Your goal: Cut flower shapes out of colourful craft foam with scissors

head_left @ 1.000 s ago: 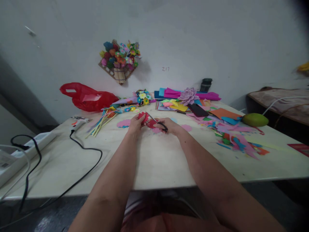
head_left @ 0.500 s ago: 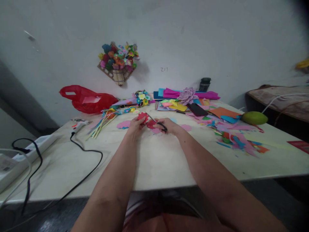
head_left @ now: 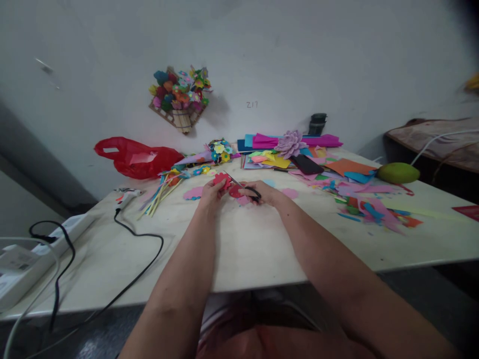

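Observation:
Near the middle of the table [head_left: 254, 264], my left hand [head_left: 212, 192] is closed on a red scalloped paper piece [head_left: 222, 180]. My right hand [head_left: 262, 192] grips black-handled scissors [head_left: 254, 193], their blades pointing left toward that red piece. Between my hands another red piece [head_left: 236, 190] lies on the table with pink pieces [head_left: 243, 201] beside it. One pink scalloped piece [head_left: 193, 193] is left of my left hand, and another [head_left: 289, 193] is right of my right hand. My fingertips are small and blurred.
A glue gun [head_left: 127, 198] with a black cord and a power strip [head_left: 71, 227] are at the left. Behind are a red bag [head_left: 149, 162] and paper flowers [head_left: 220, 150]. Paper scraps [head_left: 377, 212], a black phone [head_left: 307, 164] and a green fruit [head_left: 398, 173] are at the right.
The whole view has shifted and tilted slightly. Both hands keep their hold on the red piece and the scissors; the red piece appears slightly turned.

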Tool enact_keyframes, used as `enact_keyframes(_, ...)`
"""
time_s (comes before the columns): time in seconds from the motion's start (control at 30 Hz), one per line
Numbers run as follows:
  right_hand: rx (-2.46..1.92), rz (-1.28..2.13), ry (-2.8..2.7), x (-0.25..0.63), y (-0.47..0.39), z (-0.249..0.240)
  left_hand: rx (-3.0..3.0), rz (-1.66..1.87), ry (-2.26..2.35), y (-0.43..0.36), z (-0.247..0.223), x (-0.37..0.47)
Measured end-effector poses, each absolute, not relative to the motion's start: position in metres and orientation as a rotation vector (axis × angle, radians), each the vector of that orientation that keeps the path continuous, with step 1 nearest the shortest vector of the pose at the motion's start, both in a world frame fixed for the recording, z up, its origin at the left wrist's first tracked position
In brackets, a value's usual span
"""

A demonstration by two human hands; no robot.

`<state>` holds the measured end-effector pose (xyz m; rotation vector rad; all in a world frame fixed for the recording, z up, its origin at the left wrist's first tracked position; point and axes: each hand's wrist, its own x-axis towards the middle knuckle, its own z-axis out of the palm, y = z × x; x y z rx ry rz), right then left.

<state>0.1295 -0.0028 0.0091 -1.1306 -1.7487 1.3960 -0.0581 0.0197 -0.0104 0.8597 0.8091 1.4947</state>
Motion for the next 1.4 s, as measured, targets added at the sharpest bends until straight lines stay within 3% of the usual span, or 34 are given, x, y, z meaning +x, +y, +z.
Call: enact_keyframes(1.4, -1.101, 1.355, -1.745, 0.1308, 0.0045, 0.0022, 0.920, 1.447, 0.764, 0.0177, -0.0115, -0.0566)
